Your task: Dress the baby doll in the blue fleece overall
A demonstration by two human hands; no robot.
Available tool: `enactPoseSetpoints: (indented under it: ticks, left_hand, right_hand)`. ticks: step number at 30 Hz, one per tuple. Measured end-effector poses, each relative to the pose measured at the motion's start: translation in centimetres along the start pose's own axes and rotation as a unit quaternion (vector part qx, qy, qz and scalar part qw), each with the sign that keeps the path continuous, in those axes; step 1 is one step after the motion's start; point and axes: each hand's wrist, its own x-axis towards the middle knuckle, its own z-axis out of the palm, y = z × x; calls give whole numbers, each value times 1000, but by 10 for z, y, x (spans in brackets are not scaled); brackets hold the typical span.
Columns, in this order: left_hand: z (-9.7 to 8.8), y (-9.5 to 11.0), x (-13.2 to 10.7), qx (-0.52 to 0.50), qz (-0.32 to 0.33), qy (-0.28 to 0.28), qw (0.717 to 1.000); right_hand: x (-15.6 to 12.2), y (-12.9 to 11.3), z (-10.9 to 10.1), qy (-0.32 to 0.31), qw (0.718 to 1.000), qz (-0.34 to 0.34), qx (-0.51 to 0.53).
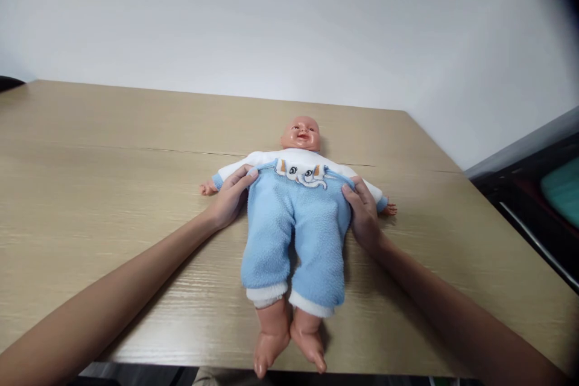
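Observation:
A baby doll (301, 131) lies face up on the table, its head away from me and its bare feet at the near edge. It wears a white top (261, 160) with blue cuffs and light blue fleece pants (271, 229) with white hems. An elephant face is stitched at the chest. My left hand (233, 194) pinches the pants' waistband at its left side, thumb on top. At the opposite side my right hand (362, 208) is closed on the same waistband. The band is pulled wide between both hands; fingers under the cloth are hidden.
The wooden table (113, 193) has a seam running across it behind the doll. A white wall (226, 24) rises beyond its far edge. On the right, below the table's edge, stands a dark object (534, 193) with a teal patch.

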Motion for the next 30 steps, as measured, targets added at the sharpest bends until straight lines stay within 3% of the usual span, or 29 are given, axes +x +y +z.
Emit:
enactPoseSetpoints:
  ticks: [2, 6, 13, 18, 25, 30]
  left_hand:
    - [1, 0, 0, 15, 23, -1, 1000]
    - [3, -1, 1, 84, 77, 7, 993]
    - [14, 0, 8, 175, 202, 82, 960]
    - [12, -1, 10, 184, 189, 87, 961]
    - [6, -3, 10, 188, 155, 55, 968]
    - [9, -1, 9, 189, 158, 75, 966]
  right_hand:
    - [1, -1, 2, 0, 1000, -20, -21]
    - [8, 3, 5, -31, 999, 23, -18]
    - [25, -9, 5, -15, 999, 43, 1]
    - [37, -17, 12, -3, 999, 46, 14]
    - [35, 13, 4, -46, 993, 105, -17]
    - [29, 11, 1, -44, 994, 77, -66]
